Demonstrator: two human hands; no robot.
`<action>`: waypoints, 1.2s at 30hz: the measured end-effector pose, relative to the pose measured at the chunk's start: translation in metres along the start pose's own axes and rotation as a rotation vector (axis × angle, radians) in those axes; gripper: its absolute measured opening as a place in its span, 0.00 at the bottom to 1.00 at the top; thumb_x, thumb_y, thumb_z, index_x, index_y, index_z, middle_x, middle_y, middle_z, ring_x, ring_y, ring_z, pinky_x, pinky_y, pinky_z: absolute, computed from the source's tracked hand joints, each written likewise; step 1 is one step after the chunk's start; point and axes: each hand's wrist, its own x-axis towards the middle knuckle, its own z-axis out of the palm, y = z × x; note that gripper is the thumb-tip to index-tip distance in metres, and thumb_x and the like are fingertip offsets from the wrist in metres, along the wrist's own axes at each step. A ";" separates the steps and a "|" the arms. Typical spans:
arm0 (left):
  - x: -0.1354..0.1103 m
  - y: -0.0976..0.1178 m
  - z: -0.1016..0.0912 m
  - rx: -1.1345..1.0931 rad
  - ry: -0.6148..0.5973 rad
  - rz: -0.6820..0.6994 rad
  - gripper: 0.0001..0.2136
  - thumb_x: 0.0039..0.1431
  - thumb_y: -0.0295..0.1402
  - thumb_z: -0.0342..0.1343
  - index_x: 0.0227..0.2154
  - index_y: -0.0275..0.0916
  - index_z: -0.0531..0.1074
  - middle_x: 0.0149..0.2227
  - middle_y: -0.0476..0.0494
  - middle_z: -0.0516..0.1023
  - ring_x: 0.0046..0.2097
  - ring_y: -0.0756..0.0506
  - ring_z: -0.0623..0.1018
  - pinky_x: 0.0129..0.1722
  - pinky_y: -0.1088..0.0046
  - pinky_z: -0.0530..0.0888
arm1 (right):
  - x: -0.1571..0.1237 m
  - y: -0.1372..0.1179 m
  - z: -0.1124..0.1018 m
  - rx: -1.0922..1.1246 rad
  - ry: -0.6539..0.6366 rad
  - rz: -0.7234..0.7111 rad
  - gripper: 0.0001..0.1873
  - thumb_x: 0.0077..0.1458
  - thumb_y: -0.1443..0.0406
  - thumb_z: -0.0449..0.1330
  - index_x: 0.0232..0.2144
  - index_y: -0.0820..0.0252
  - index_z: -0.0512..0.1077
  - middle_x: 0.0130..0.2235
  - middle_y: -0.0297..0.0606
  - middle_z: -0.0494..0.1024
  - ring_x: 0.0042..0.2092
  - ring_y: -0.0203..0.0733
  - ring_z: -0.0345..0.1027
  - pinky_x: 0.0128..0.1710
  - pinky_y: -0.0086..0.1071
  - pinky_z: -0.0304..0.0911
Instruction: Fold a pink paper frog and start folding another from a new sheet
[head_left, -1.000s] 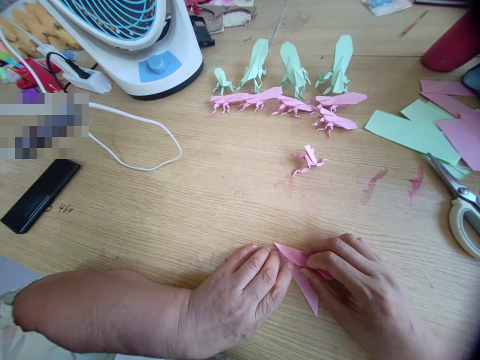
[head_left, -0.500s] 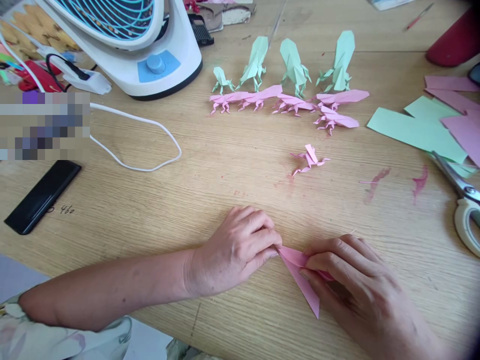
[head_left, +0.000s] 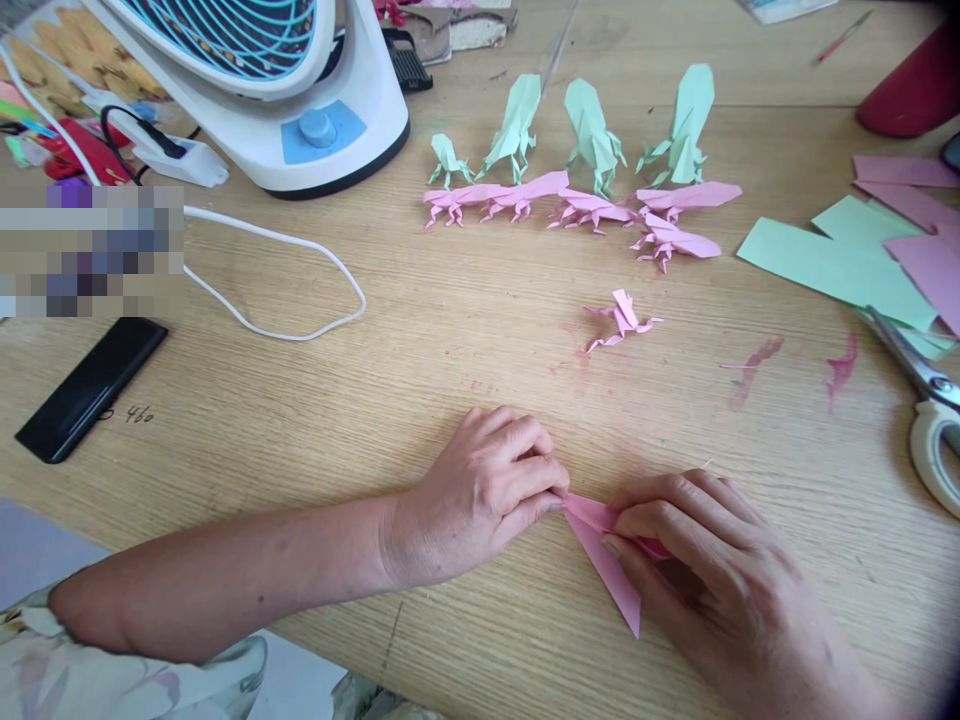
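Observation:
A folded piece of pink paper (head_left: pixel 609 575) is held just above or on the wooden table, one long pointed flap slanting down toward me. My left hand (head_left: pixel 495 480) pinches its upper left tip between thumb and fingers. On the other side, my right hand (head_left: pixel 712 560) grips the paper's middle and right part, and its fingers hide some of the folds. Beyond my hands lies a small folded pink paper figure (head_left: pixel 622 318) with thin bent legs.
Folded green figures (head_left: pixel 592 130) and pink figures (head_left: pixel 525 195) stand in rows at the back. Green and pink paper sheets (head_left: pixel 840 260) and scissors (head_left: pixel 934 395) lie at right. A fan (head_left: pixel 337 110), white cable (head_left: pixel 352 270) and black case (head_left: pixel 90 390) are at left.
The view has shifted slightly, moving everything a little. Both hands keep their hold on the pink paper, whose shape looks nearly the same.

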 end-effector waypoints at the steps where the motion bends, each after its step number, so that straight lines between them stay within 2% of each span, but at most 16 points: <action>1: 0.000 0.000 0.001 0.004 0.002 0.002 0.04 0.65 0.31 0.55 0.35 0.40 0.74 0.37 0.47 0.74 0.41 0.47 0.70 0.45 0.67 0.63 | 0.000 0.000 0.000 -0.002 0.000 0.004 0.05 0.60 0.72 0.59 0.32 0.59 0.70 0.30 0.36 0.71 0.32 0.39 0.60 0.34 0.35 0.55; 9: 0.002 0.004 0.004 0.062 -0.014 -0.034 0.05 0.66 0.31 0.53 0.34 0.38 0.72 0.37 0.46 0.72 0.41 0.45 0.69 0.43 0.65 0.62 | -0.002 -0.001 0.002 -0.052 0.000 0.075 0.05 0.61 0.71 0.57 0.32 0.59 0.69 0.33 0.38 0.70 0.33 0.40 0.61 0.32 0.34 0.57; 23: 0.005 0.009 0.007 0.119 -0.036 -0.098 0.05 0.64 0.30 0.51 0.33 0.38 0.70 0.38 0.44 0.70 0.43 0.44 0.69 0.43 0.64 0.62 | -0.004 -0.005 0.007 -0.149 0.018 0.160 0.09 0.63 0.67 0.55 0.28 0.58 0.66 0.30 0.37 0.67 0.32 0.41 0.60 0.32 0.36 0.56; 36: 0.008 0.011 0.010 0.150 -0.001 -0.124 0.03 0.59 0.29 0.55 0.30 0.37 0.69 0.37 0.45 0.70 0.41 0.45 0.69 0.40 0.66 0.62 | -0.004 -0.005 0.009 -0.198 0.016 0.172 0.06 0.62 0.67 0.55 0.31 0.58 0.67 0.30 0.38 0.66 0.31 0.42 0.60 0.31 0.37 0.56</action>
